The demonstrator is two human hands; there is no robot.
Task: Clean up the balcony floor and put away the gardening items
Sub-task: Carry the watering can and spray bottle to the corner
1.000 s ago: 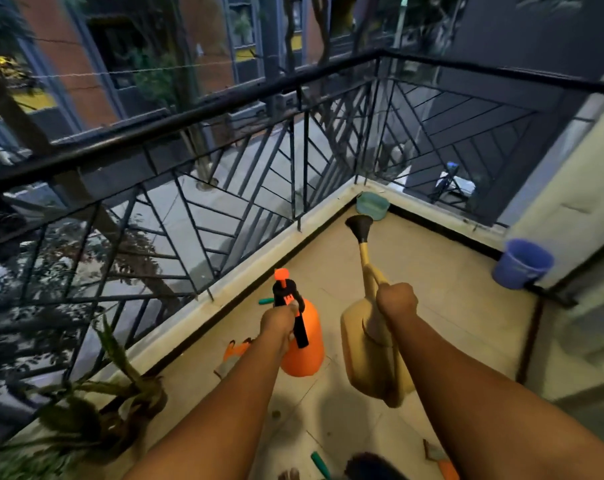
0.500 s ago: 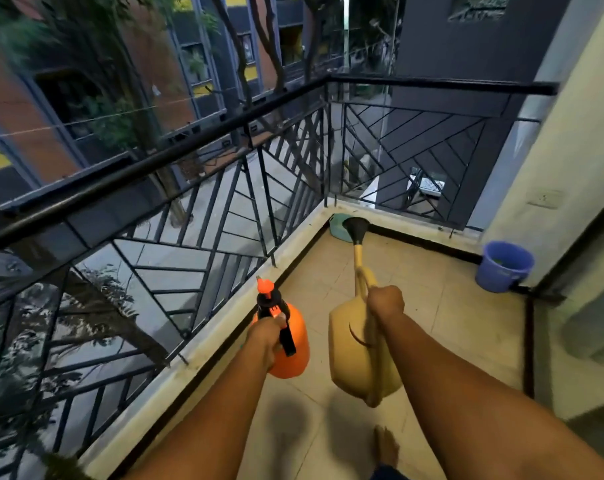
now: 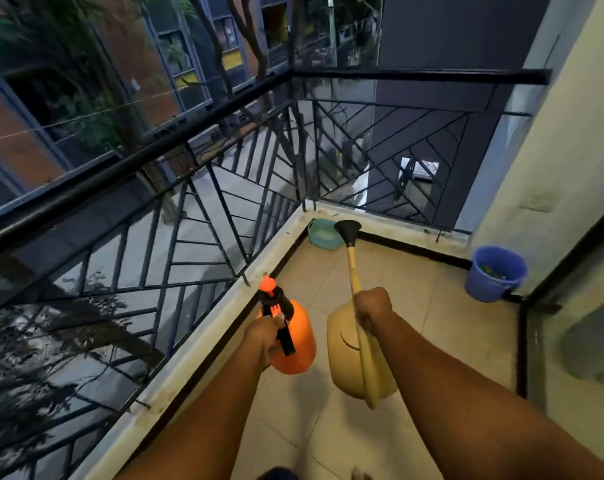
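My left hand grips the black handle of an orange pressure sprayer, which hangs above the tiled floor near the railing side. My right hand is curled round the handle of a tan watering can, carried in the air. The can's long spout ends in a black rose that points toward the far corner of the balcony.
A teal basin sits in the far corner. A blue bucket stands by the right wall near a doorway. A black metal railing and low kerb run along the left and far sides. Beige tiles cover the floor.
I have walked forward along the balcony with both items carried. The corner, basin and bucket are nearer. The plant and small tools on the floor have left the view.
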